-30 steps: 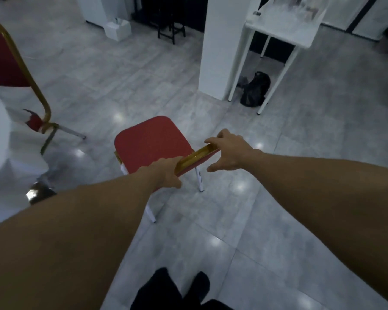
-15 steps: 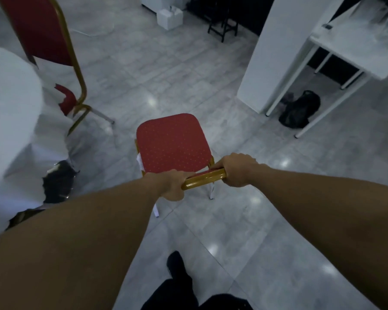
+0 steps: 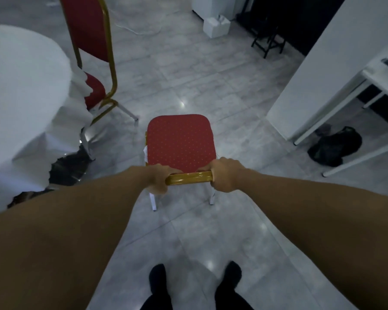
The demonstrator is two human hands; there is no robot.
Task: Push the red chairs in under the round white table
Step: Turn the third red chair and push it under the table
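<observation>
A red chair (image 3: 180,139) with a gold frame stands on the tiled floor straight in front of me, its seat facing away. My left hand (image 3: 159,179) and my right hand (image 3: 224,174) both grip the gold top bar of its backrest. The round white table (image 3: 20,90), draped in a white cloth, is at the left. A second red chair (image 3: 90,41) stands at the table's far edge, its seat partly under the cloth.
A white pillar (image 3: 336,63) and a white-legged table (image 3: 385,81) stand at the right, with a black bag (image 3: 334,146) on the floor beneath. A white box (image 3: 216,27) and a black stool (image 3: 269,39) are at the back. My feet are at the bottom.
My right hand closed on the backrest bar. The chair has turned so that it sits square in front of me, and the round table has come further into view.
</observation>
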